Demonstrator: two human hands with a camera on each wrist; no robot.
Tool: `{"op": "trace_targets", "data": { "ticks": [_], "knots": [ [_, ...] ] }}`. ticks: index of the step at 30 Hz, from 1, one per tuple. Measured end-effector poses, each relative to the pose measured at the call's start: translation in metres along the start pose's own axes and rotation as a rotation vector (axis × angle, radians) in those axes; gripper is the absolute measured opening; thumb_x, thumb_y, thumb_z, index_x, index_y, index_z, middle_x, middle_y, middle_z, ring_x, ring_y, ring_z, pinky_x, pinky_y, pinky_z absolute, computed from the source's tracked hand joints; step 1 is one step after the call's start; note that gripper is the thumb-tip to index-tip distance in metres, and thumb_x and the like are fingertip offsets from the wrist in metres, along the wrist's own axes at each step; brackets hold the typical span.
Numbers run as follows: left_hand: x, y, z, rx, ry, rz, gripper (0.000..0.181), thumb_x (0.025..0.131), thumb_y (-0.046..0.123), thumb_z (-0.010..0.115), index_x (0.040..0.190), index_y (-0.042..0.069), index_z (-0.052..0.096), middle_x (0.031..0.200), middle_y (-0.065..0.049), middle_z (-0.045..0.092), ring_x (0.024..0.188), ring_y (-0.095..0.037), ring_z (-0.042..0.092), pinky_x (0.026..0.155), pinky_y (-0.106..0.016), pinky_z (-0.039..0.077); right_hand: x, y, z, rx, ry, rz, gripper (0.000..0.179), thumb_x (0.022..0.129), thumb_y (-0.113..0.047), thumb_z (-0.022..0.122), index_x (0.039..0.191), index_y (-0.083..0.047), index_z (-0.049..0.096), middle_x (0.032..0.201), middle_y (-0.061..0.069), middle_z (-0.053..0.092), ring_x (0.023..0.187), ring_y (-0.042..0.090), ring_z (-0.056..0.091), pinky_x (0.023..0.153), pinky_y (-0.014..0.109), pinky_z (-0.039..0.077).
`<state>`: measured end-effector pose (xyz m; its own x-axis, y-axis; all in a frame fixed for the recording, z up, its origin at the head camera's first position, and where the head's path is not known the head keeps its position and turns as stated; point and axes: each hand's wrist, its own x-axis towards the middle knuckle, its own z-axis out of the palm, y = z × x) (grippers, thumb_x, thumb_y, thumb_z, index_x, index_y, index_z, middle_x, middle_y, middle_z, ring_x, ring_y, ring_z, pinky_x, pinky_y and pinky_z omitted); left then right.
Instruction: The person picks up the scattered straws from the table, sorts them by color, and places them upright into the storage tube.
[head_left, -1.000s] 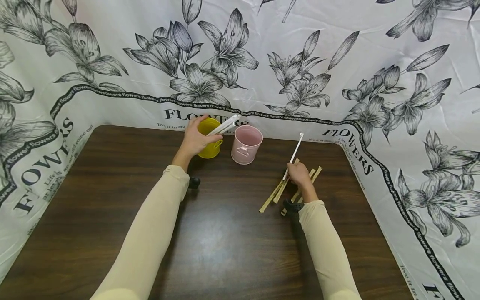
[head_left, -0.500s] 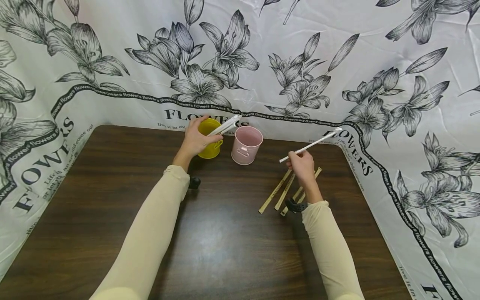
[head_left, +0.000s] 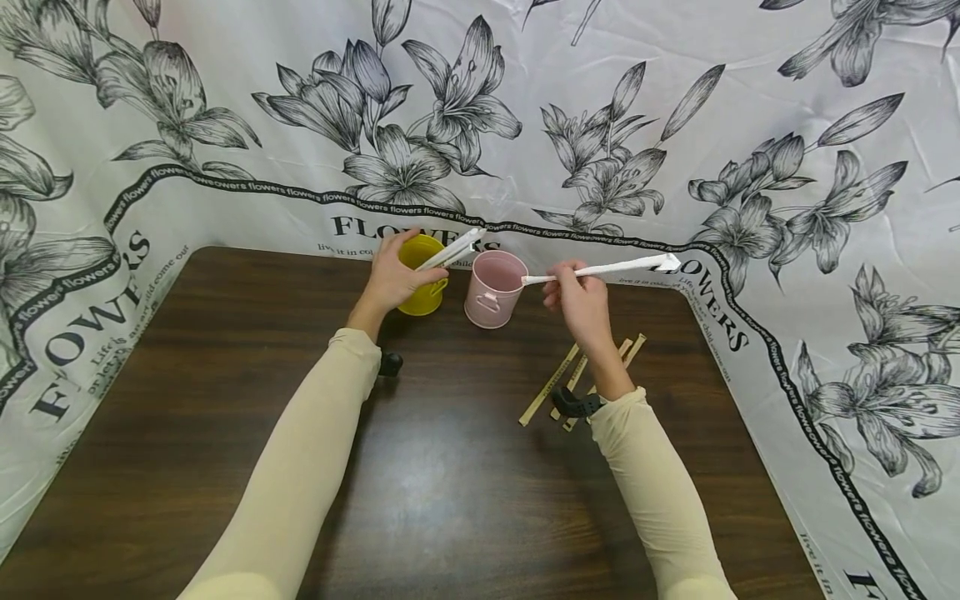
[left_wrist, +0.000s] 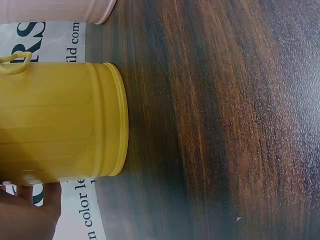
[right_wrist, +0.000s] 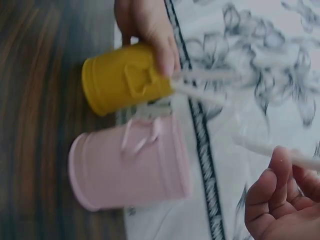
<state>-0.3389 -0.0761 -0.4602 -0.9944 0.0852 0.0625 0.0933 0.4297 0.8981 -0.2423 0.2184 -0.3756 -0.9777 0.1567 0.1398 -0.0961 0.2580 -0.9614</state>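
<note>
In the head view the right hand [head_left: 583, 312], right of centre, pinches a white straw [head_left: 626, 267] between thumb and fingertips, nearer the straw's left end. From that pinch the long part slants up to the right over the cloth backdrop [head_left: 600, 167], while the short end points left towards the pink bucket [head_left: 491, 304]. That end overlaps the bucket's rim there, but the blurred right wrist view shows a gap between them.

The straw looks very light and thin, probably a paper-wrapped tube: fairly stiff lengthwise, easy to crush or bend under a hard squeeze. A soft pinch near the middle should balance it best; the present hold probably leaves the long end free to swing.

Left of the pink bucket, the left hand [head_left: 392, 279] grips the yellow bucket [head_left: 422, 302] at its rim, thumb on the near side. More white straws [head_left: 450, 250] lean out of it to the upper right. Narrow gold packets [head_left: 550, 385] lie on the worktop [head_left: 435, 483] below the right hand, partly hidden by the wrist.
</note>
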Motion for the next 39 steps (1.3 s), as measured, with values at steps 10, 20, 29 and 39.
{"op": "trace_targets", "data": {
  "ticks": [10,20,29,39],
  "knots": [
    [0.001,0.002,0.001,0.005,0.003,0.006,0.097,0.076,0.05,0.088,0.157,0.028,0.039,0.165,-0.007,0.027,0.151,-0.037,0.02,0.122,-0.061,0.026,0.002,-0.036,0.034,0.178,-0.091,-0.127,0.028,0.102,-0.027,0.062,0.08,-0.01,0.062,0.055,-0.008,0.046,0.046,0.005,0.038,0.044,0.019,0.03],
    [0.003,0.004,0.002,-0.01,0.004,0.013,0.095,0.077,0.047,0.088,0.156,0.027,0.04,0.165,-0.007,0.028,0.151,-0.037,0.02,0.123,-0.059,0.026,0.006,-0.053,0.058,0.037,-0.264,-0.16,0.027,0.102,-0.019,0.057,0.114,0.002,0.069,0.077,0.0,0.063,0.065,0.013,0.054,0.06,0.022,0.046],
    [0.001,0.002,0.001,-0.015,0.019,0.016,0.098,0.074,0.051,0.089,0.156,0.027,0.04,0.162,-0.006,0.031,0.148,-0.035,0.025,0.122,-0.055,0.028,0.012,-0.051,0.089,-0.181,-0.315,-0.147,0.016,0.096,-0.022,0.065,0.105,-0.009,0.067,0.081,0.003,0.064,0.06,0.015,0.06,0.055,0.021,0.049],
    [-0.001,0.002,0.0,-0.007,0.017,0.017,0.098,0.076,0.051,0.087,0.157,0.025,0.04,0.162,-0.008,0.032,0.146,-0.035,0.027,0.122,-0.055,0.03,0.017,-0.045,0.1,-0.317,-0.285,-0.103,0.017,0.097,-0.03,0.063,0.106,-0.016,0.068,0.074,-0.002,0.065,0.068,0.026,0.069,0.055,0.024,0.049]
  ]
}}
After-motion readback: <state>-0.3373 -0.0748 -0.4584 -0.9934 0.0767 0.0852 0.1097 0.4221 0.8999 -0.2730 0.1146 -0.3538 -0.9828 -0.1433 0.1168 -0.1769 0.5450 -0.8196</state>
